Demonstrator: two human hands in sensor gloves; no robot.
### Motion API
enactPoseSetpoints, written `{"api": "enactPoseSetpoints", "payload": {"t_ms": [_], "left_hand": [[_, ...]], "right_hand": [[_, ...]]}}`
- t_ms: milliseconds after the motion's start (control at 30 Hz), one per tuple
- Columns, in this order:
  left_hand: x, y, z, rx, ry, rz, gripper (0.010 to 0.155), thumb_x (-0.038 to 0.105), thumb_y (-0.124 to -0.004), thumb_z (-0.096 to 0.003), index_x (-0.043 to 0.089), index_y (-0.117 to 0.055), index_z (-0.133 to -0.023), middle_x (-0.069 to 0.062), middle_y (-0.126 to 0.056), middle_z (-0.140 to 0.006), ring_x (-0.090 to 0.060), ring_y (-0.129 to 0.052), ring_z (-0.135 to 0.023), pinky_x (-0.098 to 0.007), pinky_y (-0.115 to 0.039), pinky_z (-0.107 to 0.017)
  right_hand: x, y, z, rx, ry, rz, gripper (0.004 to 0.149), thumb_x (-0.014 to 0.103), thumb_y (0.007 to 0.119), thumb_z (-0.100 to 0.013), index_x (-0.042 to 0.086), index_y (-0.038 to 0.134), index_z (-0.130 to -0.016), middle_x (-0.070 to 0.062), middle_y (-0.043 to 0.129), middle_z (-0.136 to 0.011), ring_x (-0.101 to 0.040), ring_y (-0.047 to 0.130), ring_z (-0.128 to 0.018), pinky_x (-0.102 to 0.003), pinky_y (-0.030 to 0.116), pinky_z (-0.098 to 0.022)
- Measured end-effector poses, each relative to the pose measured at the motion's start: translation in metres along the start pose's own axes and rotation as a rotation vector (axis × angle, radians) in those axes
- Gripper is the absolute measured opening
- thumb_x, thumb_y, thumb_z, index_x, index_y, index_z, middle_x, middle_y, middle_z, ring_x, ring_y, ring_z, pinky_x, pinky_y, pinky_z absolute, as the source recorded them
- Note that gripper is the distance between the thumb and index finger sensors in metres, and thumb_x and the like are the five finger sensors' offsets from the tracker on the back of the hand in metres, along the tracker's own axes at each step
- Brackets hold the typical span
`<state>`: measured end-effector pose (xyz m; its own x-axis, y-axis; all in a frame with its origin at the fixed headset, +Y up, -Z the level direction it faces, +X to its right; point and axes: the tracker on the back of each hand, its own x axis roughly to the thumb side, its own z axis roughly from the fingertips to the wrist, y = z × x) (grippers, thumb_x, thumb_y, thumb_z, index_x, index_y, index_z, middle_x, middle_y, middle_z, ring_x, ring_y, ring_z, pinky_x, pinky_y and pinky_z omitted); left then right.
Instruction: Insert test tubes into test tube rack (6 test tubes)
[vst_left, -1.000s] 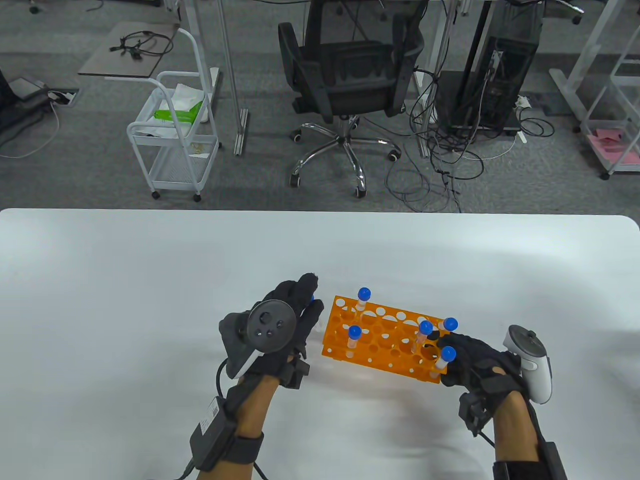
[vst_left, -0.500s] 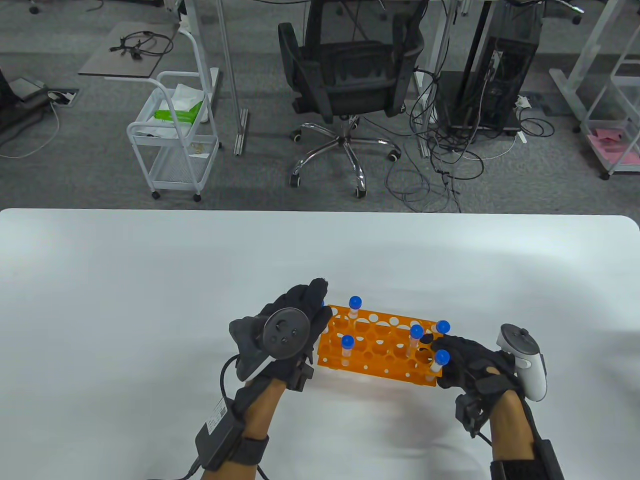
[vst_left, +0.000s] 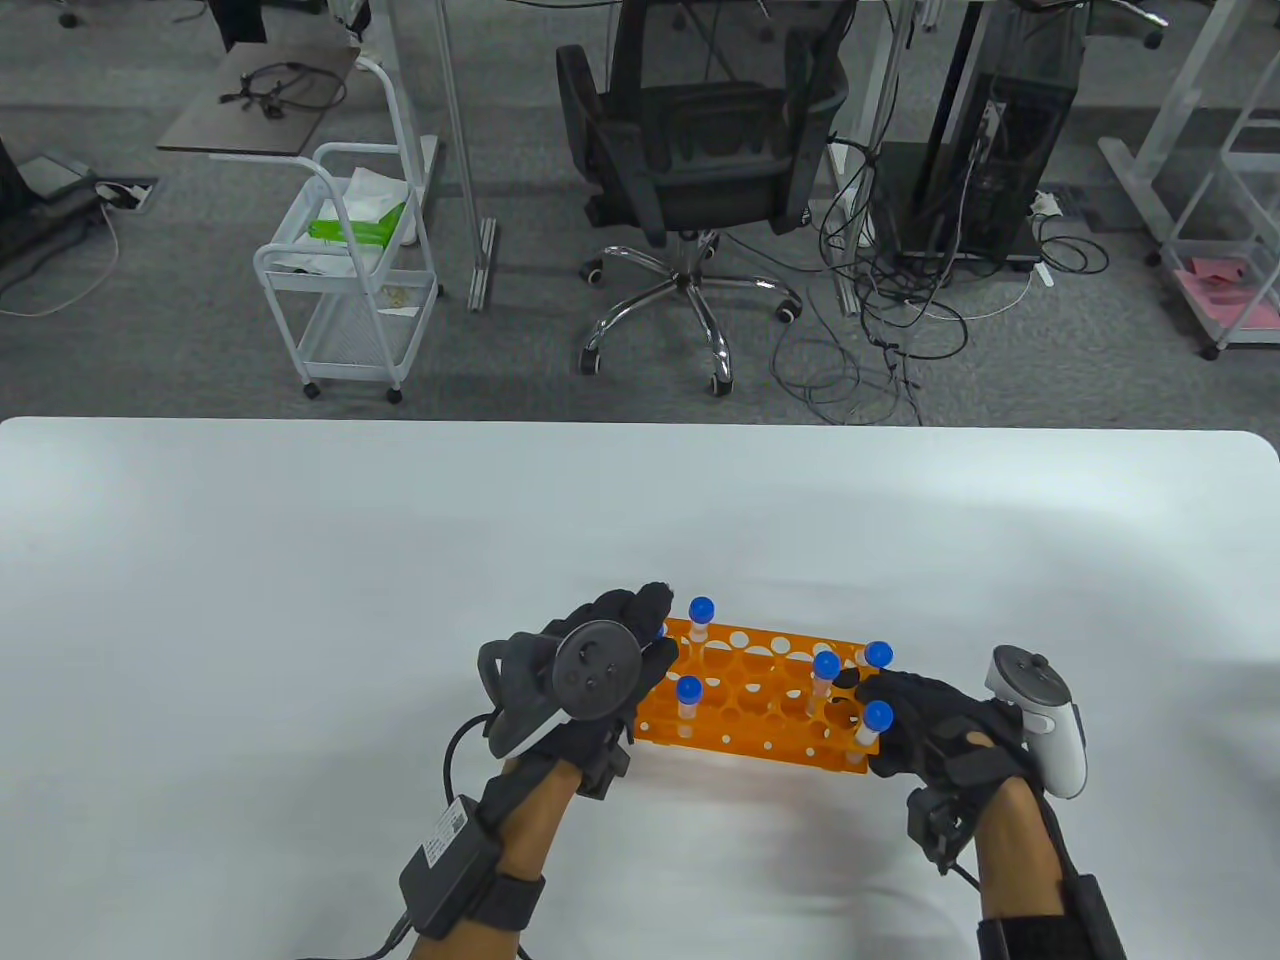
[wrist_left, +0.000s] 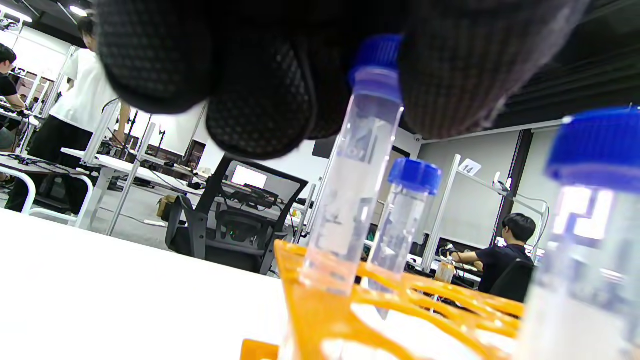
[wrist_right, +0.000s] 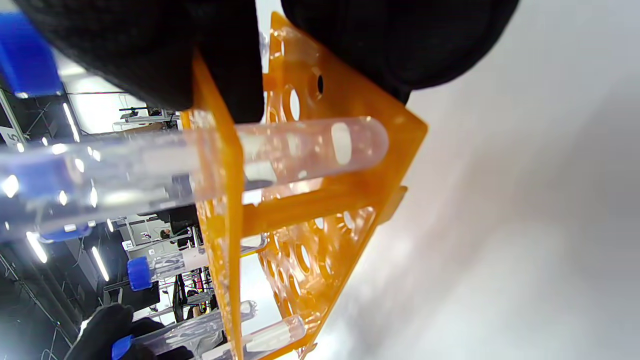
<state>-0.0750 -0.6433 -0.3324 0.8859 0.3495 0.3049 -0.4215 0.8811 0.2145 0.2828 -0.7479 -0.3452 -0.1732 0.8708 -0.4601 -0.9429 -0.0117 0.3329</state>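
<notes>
The orange test tube rack (vst_left: 760, 700) lies on the white table in front of me. Several clear blue-capped tubes stand in it, one at its far left (vst_left: 702, 608) and one at its near right corner (vst_left: 878, 716). My left hand (vst_left: 648, 628) pinches the blue cap of a test tube (wrist_left: 352, 185) whose lower end sits in a hole at the rack's left corner (wrist_left: 320, 310). In the table view this tube is mostly hidden by the hand. My right hand (vst_left: 905, 710) grips the rack's right end (wrist_right: 310, 200), next to a standing tube (wrist_right: 300, 147).
The table's far edge (vst_left: 640, 425) runs across the middle of the table view. Beyond it stand an office chair (vst_left: 690, 150), a white cart (vst_left: 350, 290) and loose cables. Bare white tabletop (vst_left: 250, 600) lies around the rack.
My right hand has drawn the rack a little nearer and left and turned it more level. My left hand has moved right with its tube onto the rack's left corner.
</notes>
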Motion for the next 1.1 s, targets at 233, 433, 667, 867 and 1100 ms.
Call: {"api": "enactPoseSetpoints", "payload": {"t_ms": [233,433,667,867,1100], "left_hand": [[-0.004,-0.008,0.0,-0.042,0.009,0.043,0.052,0.043,-0.088,-0.0397,0.028,-0.083,-0.09,-0.006,-0.093,-0.083,-0.019,-0.102,-0.054,-0.042,-0.087,-0.042],[-0.005,-0.009,0.0,-0.055,0.007,0.038,0.053,0.043,-0.088,-0.0393,0.028,-0.083,-0.09,-0.005,-0.093,-0.083,-0.019,-0.102,-0.054,-0.042,-0.087,-0.042],[-0.004,-0.009,0.0,-0.075,-0.003,0.052,0.054,0.044,-0.088,-0.0389,0.027,-0.083,-0.089,-0.006,-0.093,-0.083,-0.019,-0.102,-0.055,-0.043,-0.086,-0.042],[-0.008,-0.009,0.001,-0.085,0.01,0.055,0.053,0.045,-0.085,-0.0396,0.027,-0.084,-0.089,-0.006,-0.094,-0.083,-0.02,-0.102,-0.055,-0.044,-0.086,-0.042],[-0.015,-0.012,0.001,-0.11,0.048,0.077,0.058,0.05,-0.079,-0.041,0.027,-0.077,-0.094,-0.008,-0.09,-0.088,-0.022,-0.101,-0.057,-0.045,-0.085,-0.044]], "right_hand": [[0.001,0.0,-0.001,0.004,0.0,-0.002,0.046,0.054,0.081,-0.048,0.031,0.086,-0.087,-0.015,0.073,-0.104,-0.035,0.091,-0.076,-0.048,0.083,-0.049],[0.001,0.001,-0.002,0.01,0.003,-0.001,0.046,0.054,0.081,-0.048,0.031,0.086,-0.087,-0.015,0.073,-0.104,-0.035,0.091,-0.076,-0.048,0.083,-0.049],[0.001,0.001,-0.002,0.008,0.01,-0.005,0.046,0.054,0.082,-0.048,0.032,0.086,-0.087,-0.015,0.073,-0.104,-0.035,0.091,-0.076,-0.048,0.083,-0.049],[0.002,0.001,-0.003,0.01,0.015,-0.002,0.046,0.054,0.082,-0.048,0.032,0.085,-0.088,-0.015,0.073,-0.104,-0.035,0.091,-0.076,-0.048,0.083,-0.049],[0.002,0.002,-0.004,0.012,0.019,0.0,0.046,0.054,0.081,-0.048,0.032,0.085,-0.088,-0.015,0.073,-0.104,-0.035,0.091,-0.077,-0.048,0.083,-0.049]]}}
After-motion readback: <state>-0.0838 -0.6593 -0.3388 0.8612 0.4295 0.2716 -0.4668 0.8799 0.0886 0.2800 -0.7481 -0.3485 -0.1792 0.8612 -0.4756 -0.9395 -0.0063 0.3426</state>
